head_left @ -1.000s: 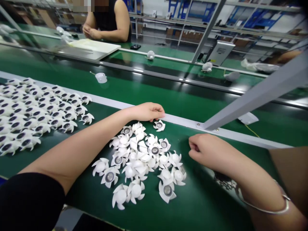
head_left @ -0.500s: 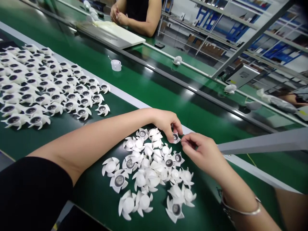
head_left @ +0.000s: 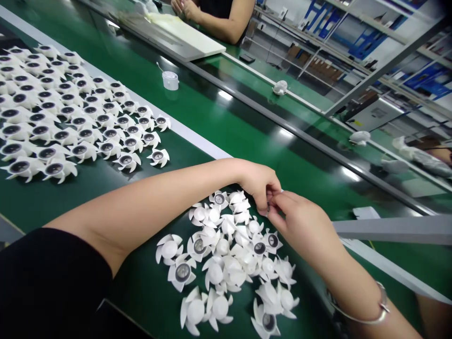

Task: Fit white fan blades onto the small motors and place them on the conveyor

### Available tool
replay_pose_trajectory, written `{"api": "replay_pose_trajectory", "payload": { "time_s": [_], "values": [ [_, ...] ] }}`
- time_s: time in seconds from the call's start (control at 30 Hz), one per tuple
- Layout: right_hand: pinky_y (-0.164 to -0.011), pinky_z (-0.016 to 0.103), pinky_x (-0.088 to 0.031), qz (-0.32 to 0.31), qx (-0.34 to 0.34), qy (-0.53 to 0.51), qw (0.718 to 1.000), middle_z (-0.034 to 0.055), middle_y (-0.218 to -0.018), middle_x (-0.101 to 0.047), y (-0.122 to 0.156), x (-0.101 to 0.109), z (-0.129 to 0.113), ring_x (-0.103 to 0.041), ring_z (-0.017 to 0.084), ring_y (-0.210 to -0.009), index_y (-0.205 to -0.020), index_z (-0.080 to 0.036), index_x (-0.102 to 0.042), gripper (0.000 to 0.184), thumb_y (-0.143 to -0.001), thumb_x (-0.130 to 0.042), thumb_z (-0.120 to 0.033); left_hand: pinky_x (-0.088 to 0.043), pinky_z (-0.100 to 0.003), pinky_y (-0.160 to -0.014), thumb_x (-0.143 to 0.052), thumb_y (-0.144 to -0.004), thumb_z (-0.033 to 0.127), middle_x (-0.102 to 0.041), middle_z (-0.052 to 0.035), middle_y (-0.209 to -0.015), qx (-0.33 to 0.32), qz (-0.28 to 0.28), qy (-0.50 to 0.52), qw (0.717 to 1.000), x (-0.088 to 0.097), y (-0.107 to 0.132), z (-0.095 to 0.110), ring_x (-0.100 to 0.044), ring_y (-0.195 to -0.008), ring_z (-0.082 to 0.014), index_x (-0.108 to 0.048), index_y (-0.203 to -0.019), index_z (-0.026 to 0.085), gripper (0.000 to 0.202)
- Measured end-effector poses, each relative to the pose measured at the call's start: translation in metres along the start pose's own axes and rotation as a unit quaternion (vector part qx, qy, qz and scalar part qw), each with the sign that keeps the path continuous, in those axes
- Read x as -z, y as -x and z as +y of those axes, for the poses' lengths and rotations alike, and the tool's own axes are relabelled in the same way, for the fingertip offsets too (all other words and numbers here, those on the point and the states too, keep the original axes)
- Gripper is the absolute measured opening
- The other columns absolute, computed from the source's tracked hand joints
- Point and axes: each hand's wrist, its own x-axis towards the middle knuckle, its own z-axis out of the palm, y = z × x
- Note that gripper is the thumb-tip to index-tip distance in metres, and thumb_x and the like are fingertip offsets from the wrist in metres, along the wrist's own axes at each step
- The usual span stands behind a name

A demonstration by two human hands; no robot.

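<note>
My left hand (head_left: 259, 186) and my right hand (head_left: 294, 219) meet over the far edge of a loose heap of white plastic fan impellers (head_left: 226, 252). Their fingertips close together on a small white piece, probably one such fan, which is almost entirely hidden. One impeller with a dark round centre (head_left: 182, 272) lies at the heap's near side. Further left, many similar impellers (head_left: 81, 122) stand in tidy, overlapping rows, dark centres upward. A silver bangle (head_left: 356, 310) circles my right wrist, and a black sleeve (head_left: 45, 282) covers my left upper arm.
Everything lies on a green conveyor belt (head_left: 141, 278) with a white edge strip (head_left: 208, 146). A grey metal beam (head_left: 391, 230) crosses at right. Beyond a second belt, a co-worker's hands (head_left: 183, 5) rest near a white board (head_left: 176, 35). A small white cup (head_left: 170, 80) stands between.
My hands have come together, and the fan at the heap's far edge is now hidden between my fingers. The whole view has turned, shifting the belt and the heaps.
</note>
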Motion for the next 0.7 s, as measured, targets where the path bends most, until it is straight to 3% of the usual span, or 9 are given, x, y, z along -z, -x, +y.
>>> {"api": "replay_pose_trajectory", "payload": {
  "time_s": [0.1, 0.23, 0.37, 0.47, 0.53, 0.6, 0.7],
  "values": [
    [-0.063, 0.029, -0.039, 0.023, 0.06, 0.033, 0.997, 0.0074, -0.084, -0.067, 0.002, -0.001, 0.003, -0.061, 0.02, -0.072, -0.086, -0.015, -0.066, 0.015, -0.09, -0.053, -0.021, -0.044, -0.029, -0.073, -0.081, -0.059, 0.03, -0.068, 0.0036, -0.079, 0.011, 0.002, -0.005, 1.0, 0.0, 0.0, 0.001, -0.06, -0.076, -0.0158, -0.072, -0.081, 0.021, 0.026],
    [-0.06, 0.033, -0.036, 0.048, 0.102, 0.122, 0.986, 0.0072, -0.072, -0.061, 0.011, -0.003, -0.005, -0.057, 0.02, -0.063, -0.079, -0.013, -0.066, 0.018, -0.087, -0.05, -0.014, -0.047, -0.03, -0.077, -0.082, -0.056, 0.028, -0.07, 0.0011, -0.094, 0.032, 0.011, 0.004, 0.999, 0.0, -0.001, 0.003, -0.062, -0.084, -0.0175, -0.075, -0.094, 0.022, 0.04],
    [-0.058, 0.035, -0.032, 0.052, 0.121, 0.195, 0.972, 0.0065, -0.067, -0.057, 0.023, -0.003, -0.022, -0.054, 0.021, -0.062, -0.075, -0.014, -0.067, 0.022, -0.077, -0.05, -0.001, -0.049, -0.03, -0.077, -0.081, -0.055, 0.027, -0.07, -0.0001, -0.101, 0.042, 0.015, 0.002, 0.999, 0.0, -0.001, 0.003, -0.063, -0.088, -0.0181, -0.074, -0.106, 0.021, 0.052],
    [-0.061, 0.035, -0.036, 0.031, 0.115, 0.169, 0.978, 0.0073, -0.072, -0.061, 0.026, 0.005, -0.018, -0.057, 0.022, -0.066, -0.085, -0.013, -0.07, 0.024, -0.081, -0.049, -0.004, -0.049, -0.029, -0.077, -0.083, -0.055, 0.03, -0.07, -0.0007, -0.104, 0.045, 0.013, 0.004, 0.999, 0.0, -0.003, 0.0, -0.064, -0.089, -0.0182, -0.072, -0.108, 0.02, 0.056],
    [-0.065, 0.034, -0.041, 0.026, 0.064, 0.127, 0.989, 0.0089, -0.085, -0.067, 0.023, 0.014, 0.001, -0.061, 0.022, -0.073, -0.098, -0.014, -0.071, 0.028, -0.086, -0.047, -0.011, -0.049, -0.028, -0.078, -0.084, -0.055, 0.032, -0.07, -0.0011, -0.105, 0.042, 0.008, 0.009, 0.999, 0.0, -0.004, -0.003, -0.065, -0.091, -0.0181, -0.072, -0.11, 0.02, 0.057],
    [-0.072, 0.034, -0.045, 0.017, -0.04, 0.115, 0.992, 0.0117, -0.103, -0.068, 0.014, 0.021, 0.032, -0.064, 0.024, -0.088, -0.111, -0.015, -0.07, 0.034, -0.09, -0.044, -0.016, -0.049, -0.028, -0.079, -0.084, -0.055, 0.033, -0.071, -0.0012, -0.105, 0.034, 0.002, 0.011, 0.999, 0.0, -0.005, -0.005, -0.065, -0.092, -0.0182, -0.071, -0.111, 0.021, 0.058],
    [-0.081, 0.044, -0.047, -0.073, -0.209, 0.176, 0.959, 0.02, -0.117, -0.064, -0.004, 0.018, 0.085, -0.059, 0.036, -0.109, -0.119, -0.014, -0.068, 0.04, -0.087, -0.045, -0.017, -0.049, -0.028, -0.078, -0.085, -0.055, 0.034, -0.071, -0.0017, -0.107, 0.031, 0.003, 0.007, 0.999, 0.001, -0.004, -0.006, -0.065, -0.094, -0.0185, -0.072, -0.111, 0.021, 0.059]
  ]
}}
